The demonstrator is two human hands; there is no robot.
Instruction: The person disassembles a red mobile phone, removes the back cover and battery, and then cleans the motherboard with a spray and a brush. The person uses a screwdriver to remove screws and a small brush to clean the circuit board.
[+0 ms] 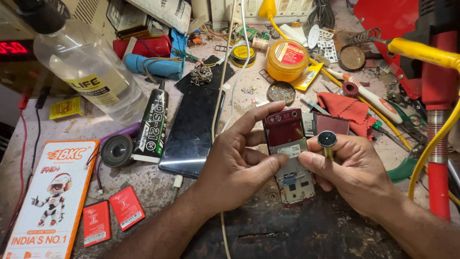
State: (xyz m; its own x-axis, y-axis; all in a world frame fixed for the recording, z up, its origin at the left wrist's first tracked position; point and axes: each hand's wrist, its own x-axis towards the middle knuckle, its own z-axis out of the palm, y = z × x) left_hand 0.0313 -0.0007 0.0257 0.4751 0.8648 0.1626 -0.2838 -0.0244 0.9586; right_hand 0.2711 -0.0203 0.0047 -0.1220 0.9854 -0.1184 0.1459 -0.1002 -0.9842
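Note:
My left hand (235, 165) holds a small dark-red phone (289, 158) with its back cover off, thumb and fingers gripping its left edge. The open back shows a white label and a circuit board. My right hand (354, 168) grips the phone's right edge with the thumb and also holds a small tool with a round black cap (327, 139) upright between the fingers. Behind the phone a dark-red back cover (333, 123) lies on the bench.
A black smartphone (191, 129) lies face down left of my hands, beside a black glue tube (153, 127), a small speaker (116, 150) and a clear bottle (91, 72). Two red batteries (112, 216), an orange box (48, 196), a yellow tin (286, 60), a red cloth (347, 109), cables and tools crowd the bench.

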